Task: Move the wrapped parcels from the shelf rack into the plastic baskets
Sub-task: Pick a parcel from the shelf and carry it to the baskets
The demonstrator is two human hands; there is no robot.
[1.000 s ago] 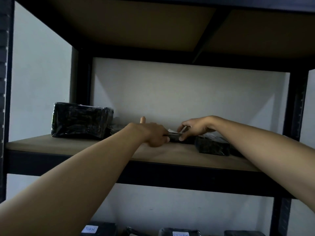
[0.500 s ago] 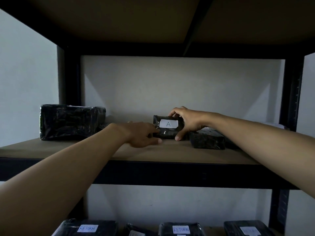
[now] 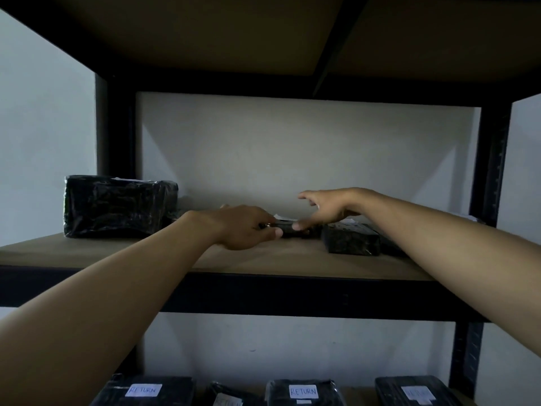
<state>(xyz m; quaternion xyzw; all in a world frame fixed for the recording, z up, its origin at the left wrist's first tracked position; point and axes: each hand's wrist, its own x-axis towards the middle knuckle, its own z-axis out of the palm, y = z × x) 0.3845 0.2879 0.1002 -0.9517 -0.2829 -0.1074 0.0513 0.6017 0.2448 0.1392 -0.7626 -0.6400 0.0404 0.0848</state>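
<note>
Middle shelf of the rack, dim light. A small flat parcel (image 3: 288,227) was seen lying toward the back of the shelf board (image 3: 87,250), between the two hands. The left hand (image 3: 246,228) was curled round the parcel's near-left end, thumb low and fingers over. A pinch grip was judged likely, though the contact was partly hidden by the knuckles. The right hand (image 3: 325,208) was spread and raised, fingers straight, with only the thumb tip touching the parcel's right end. A low parcel (image 3: 349,240) lay just beside it on the right. A large parcel (image 3: 117,206) stood well apart on the left. Labelled parcels (image 3: 303,392) were noted on the shelf below. No baskets were in view.

Risks, as judged:
- The glossy wrap could be expected to slip from a one-ended pinch, so the small flat parcel might be tipped or dropped at the shelf edge once drawn forward.
- The low parcel might be knocked or dragged along by the right wrist, which hung above it.
- With the baskets out of sight, the carry would have to be started blind.
</note>
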